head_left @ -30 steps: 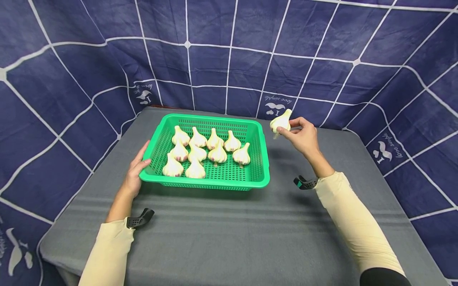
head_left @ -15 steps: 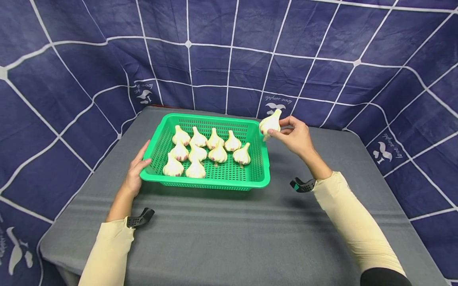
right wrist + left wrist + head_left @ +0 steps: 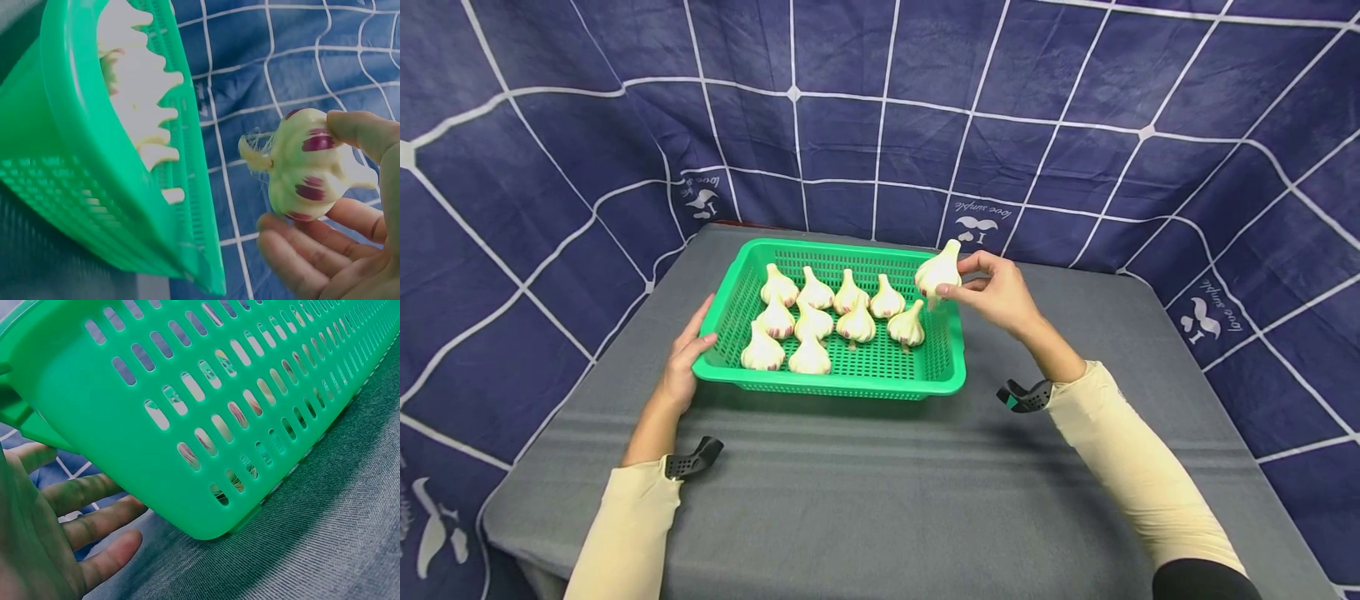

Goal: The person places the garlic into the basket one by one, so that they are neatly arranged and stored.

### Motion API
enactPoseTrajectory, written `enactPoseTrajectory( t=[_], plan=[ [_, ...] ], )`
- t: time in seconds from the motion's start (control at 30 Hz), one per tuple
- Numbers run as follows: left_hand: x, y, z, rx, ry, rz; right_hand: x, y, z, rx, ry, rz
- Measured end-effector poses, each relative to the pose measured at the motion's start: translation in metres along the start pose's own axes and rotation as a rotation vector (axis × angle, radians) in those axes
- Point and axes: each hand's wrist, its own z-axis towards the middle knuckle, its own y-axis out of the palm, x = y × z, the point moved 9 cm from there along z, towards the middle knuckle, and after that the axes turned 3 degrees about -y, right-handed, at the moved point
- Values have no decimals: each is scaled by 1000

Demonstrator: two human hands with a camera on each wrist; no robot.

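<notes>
A green plastic basket [image 3: 842, 385] holds several white garlic bulbs [image 3: 856, 321] grouped toward its left and middle. Over its right back corner, my right hand [image 3: 1000, 292] pinches another garlic bulb [image 3: 938, 273] between thumb and fingers, stem up. In the right wrist view this bulb shows purple patches and stringy roots [image 3: 253, 153]. My left hand [image 3: 681, 362] lies at the basket's left end, thumb at the rim. In the left wrist view its fingers [image 3: 103, 522] stretch loosely and spread beside the end wall; the thumb is hidden there.
The basket stands on a table with a grey cloth [image 3: 880, 500]. Blue curtain fabric [image 3: 925, 83] with white grid lines rises behind and at both sides. A black strap mount [image 3: 1024, 396] sits at my right wrist, another [image 3: 695, 458] at my left.
My right hand has carried its garlic bulb left, from beyond the basket's right side to over the right back corner. The left hand and basket have stayed in place.
</notes>
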Motion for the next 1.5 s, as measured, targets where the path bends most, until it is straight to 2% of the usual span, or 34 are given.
enactPoseTrajectory(
  t=[0.23,0.47,0.77,1.1,1.23,1.37,1.5],
  plan=[
    [2,0,0,4,1,-26,-15,18,4,-64,-64,-70],
    [2,1,0,-3,-9,-10,-19,38,6,-185,5,-161],
    [0,1,1,-8,-10,-13,-18,69,13,-321,38,-228],
    [2,2,2,-12,-1,-11,-11,103,17,-515,8,-361],
    [1,0,1,-7,-1,-30,-15,115,19,-589,29,-314],
    [1,-1,1,0,-4,-39,-14,128,19,-653,96,-196],
    [1,0,0,-7,-9,-31,-4,137,19,-698,175,-162]
  ],
)
